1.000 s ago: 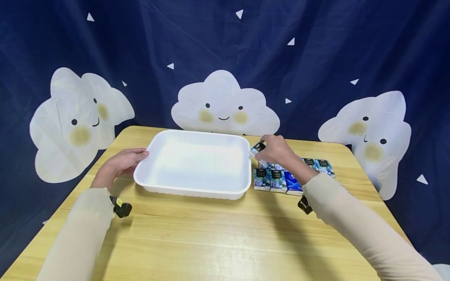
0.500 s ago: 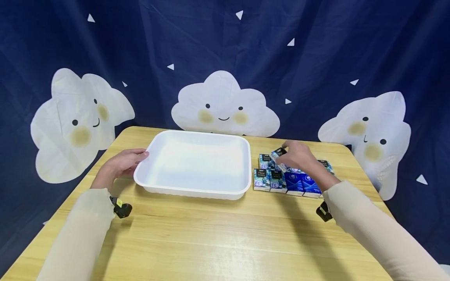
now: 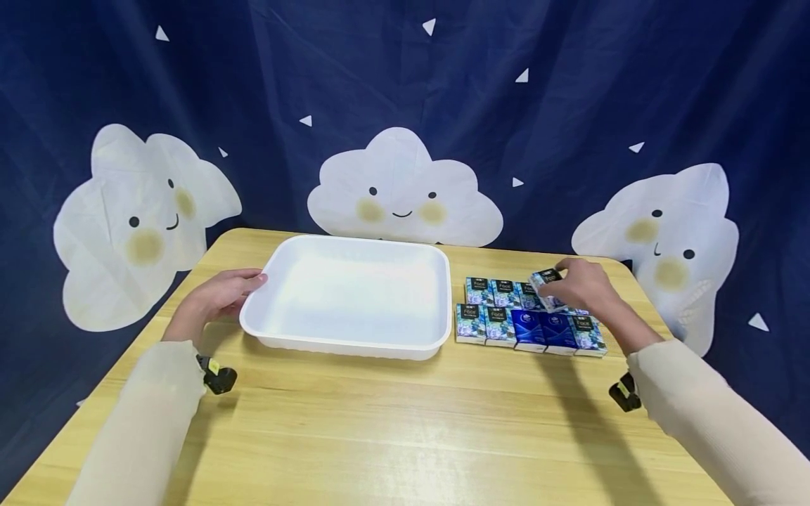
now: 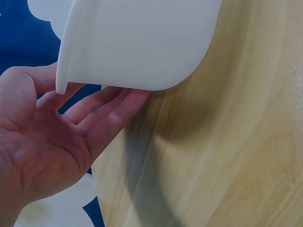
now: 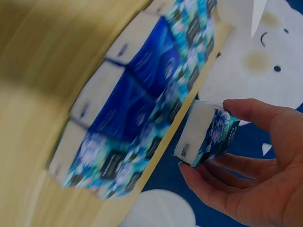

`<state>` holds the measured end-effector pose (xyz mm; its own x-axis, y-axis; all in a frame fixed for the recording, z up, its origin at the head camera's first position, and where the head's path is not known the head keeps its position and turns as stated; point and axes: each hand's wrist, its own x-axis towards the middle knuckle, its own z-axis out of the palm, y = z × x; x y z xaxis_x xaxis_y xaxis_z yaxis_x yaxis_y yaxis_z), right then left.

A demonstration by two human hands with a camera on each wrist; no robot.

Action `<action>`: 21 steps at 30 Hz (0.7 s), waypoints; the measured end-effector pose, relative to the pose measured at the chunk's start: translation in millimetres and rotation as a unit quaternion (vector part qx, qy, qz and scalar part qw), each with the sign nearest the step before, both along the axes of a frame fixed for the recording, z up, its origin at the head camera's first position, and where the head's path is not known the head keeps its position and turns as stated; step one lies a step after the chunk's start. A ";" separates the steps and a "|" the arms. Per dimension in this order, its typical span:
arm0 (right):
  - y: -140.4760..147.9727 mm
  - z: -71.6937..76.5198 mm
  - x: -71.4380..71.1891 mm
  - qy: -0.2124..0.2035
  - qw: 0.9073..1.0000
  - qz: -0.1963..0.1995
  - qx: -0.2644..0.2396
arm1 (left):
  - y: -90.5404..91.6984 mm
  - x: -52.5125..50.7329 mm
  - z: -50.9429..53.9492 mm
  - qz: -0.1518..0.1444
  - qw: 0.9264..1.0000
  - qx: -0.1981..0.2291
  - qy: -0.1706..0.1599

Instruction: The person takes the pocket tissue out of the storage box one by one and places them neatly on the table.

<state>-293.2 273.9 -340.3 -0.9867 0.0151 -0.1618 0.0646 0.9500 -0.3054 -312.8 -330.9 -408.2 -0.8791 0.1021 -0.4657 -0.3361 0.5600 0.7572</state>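
Note:
My left hand [image 3: 221, 292] holds the left rim of a white plastic tray [image 3: 344, 347]. In the left wrist view its fingers [image 4: 106, 116] reach under the tray's wall, and the thumb is partly hidden behind the rim. My right hand [image 3: 590, 287] pinches a small floral tissue pack [image 5: 206, 132] between thumb and fingertips. That pack is tilted and raised above the back row of tissue packs [image 3: 504, 292]. Nearer me lies a front row with floral packs [image 3: 471, 323] and two plain blue packs [image 3: 529, 330]. The right hand covers part of the back row.
The wooden table [image 3: 367, 429] carries the tray at centre left and the packs just right of it. Behind the table's far edge hangs a dark blue curtain [image 3: 544, 42] with cloud prints. Black wrist cameras [image 3: 218, 374] sit on both wrists.
My right hand has moved right with a tissue pack, from beside the tray's right rim along the back row. More packs are uncovered. The left hand and tray stay put.

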 end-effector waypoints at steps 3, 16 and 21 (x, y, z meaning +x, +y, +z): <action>15.6 -1.0 3.9 0.001 1.000 -0.002 0.006 | -0.2 -0.3 0.2 0.001 1.000 -0.002 -0.001; 67.4 -15.1 20.2 0.016 1.000 -0.014 0.013 | -3.9 4.3 2.4 0.004 1.000 0.008 -0.003; 83.0 -20.3 25.8 -0.005 0.999 -0.026 0.022 | -2.7 4.1 2.6 0.007 1.000 0.006 -0.006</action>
